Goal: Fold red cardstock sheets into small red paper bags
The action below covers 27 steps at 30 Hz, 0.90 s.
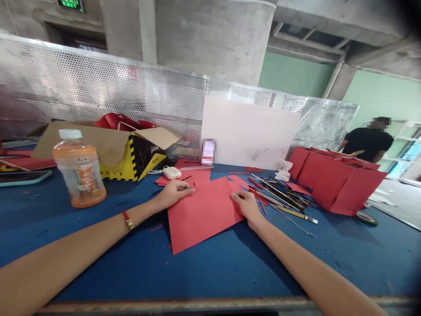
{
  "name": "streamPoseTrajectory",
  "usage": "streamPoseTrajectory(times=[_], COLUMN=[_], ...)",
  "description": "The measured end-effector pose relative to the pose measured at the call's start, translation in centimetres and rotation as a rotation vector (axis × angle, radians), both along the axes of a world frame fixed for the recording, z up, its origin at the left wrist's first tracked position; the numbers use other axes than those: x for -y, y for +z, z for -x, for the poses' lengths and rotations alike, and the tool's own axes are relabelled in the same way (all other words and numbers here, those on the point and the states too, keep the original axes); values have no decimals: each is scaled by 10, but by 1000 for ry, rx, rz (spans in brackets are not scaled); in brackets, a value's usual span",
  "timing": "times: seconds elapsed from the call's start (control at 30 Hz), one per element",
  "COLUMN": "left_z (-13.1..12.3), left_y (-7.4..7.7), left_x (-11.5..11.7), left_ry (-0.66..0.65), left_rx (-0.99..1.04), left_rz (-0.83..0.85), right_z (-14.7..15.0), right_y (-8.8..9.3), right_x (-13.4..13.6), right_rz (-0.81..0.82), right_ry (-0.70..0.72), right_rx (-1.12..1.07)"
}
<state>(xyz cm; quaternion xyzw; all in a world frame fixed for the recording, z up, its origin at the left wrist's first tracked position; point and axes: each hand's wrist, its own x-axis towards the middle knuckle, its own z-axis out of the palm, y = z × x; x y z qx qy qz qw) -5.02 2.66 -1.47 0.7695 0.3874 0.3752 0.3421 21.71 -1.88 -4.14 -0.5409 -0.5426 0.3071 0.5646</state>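
Note:
A flat red paper sheet point(204, 215) is held between my two hands, tilted above the blue table. My left hand point(174, 194) grips its upper left edge, thumb on top and fingers hidden underneath. On the right side, my right hand point(247, 205) pinches the edge in the same way, its thumb near the upper right corner. Behind the sheet lie more red paper pieces point(200, 175). To the right of my right hand is a loose pile of thin dark sticks point(283, 191), with a craft knife point(297, 214) in front of it.
An orange drink bottle point(80, 171) stands at left before an open cardboard box point(112, 149). A white earphone case point(171, 172) and an upright phone point(208, 152) are farther back. Folded red paper bags point(335, 182) and green tape point(366, 218) sit at right. A person point(370, 140) is behind.

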Motion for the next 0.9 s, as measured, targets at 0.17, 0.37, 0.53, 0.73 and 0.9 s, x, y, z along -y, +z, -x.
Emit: streamPoseTrajectory(times=[0.17,0.37,0.53,0.73,0.9], left_z=[-4,-5,-5,-1,1], left_y=[2,-1,-4,-4,-4], left_x=[2,3,1,-4,-5], left_ry=[5,11,16,38,31], left_rx=[24,61,74,70,56], left_rz=[10,38,22,-20,-31], right_z=[-1,0,1,-7,-9], right_y=[-4,-3,-3,-4,-2], right_x=[-2,-1,-2,-6,-6], right_rz=[-19,-32,-41,-67,-81], right_ry=[-12,-39,-54,-116,-119], right_rx=[-60,-100,-119,-128,-93])
